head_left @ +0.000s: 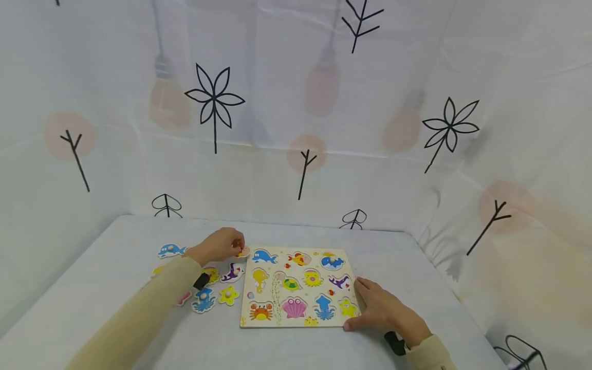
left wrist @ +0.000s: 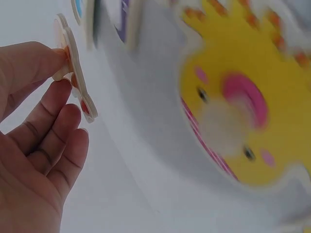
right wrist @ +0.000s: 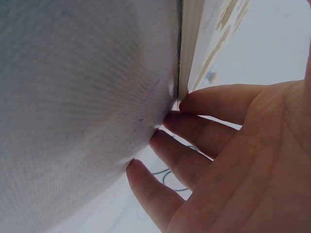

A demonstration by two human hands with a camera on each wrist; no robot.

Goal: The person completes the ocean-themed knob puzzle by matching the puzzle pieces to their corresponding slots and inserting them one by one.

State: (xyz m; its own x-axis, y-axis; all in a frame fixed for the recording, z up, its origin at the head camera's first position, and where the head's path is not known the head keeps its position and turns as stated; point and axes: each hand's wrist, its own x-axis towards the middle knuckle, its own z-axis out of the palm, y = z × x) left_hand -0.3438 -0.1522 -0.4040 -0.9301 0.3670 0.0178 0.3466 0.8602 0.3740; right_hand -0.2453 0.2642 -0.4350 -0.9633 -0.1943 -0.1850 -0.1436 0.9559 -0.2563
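My left hand point(head_left: 221, 243) pinches a small knobbed puzzle piece point(head_left: 243, 252) near the board's upper left corner; pink, yellow and red show on it. In the left wrist view the piece point(left wrist: 81, 85) appears edge-on between thumb and fingertips, its picture mostly hidden. The wooden puzzle board point(head_left: 273, 276) lies flat, printed with sea animals. Along its right edge rests my right hand point(head_left: 386, 308), fingers extended and thumb by the lower right corner. In the right wrist view, fingertips point(right wrist: 194, 103) meet the board's side point(right wrist: 190, 48) and the tabletop.
Left of the board lie several loose pieces: a blue dolphin point(head_left: 171, 250), a yellow octopus point(left wrist: 282, 111), a purple whale point(head_left: 232, 273), a blue squid point(head_left: 203, 300) and a yellow star point(head_left: 228, 295). A pink piece point(head_left: 184, 298) is partly under the left forearm. Patterned cloth point(head_left: 259, 180) surrounds the table.
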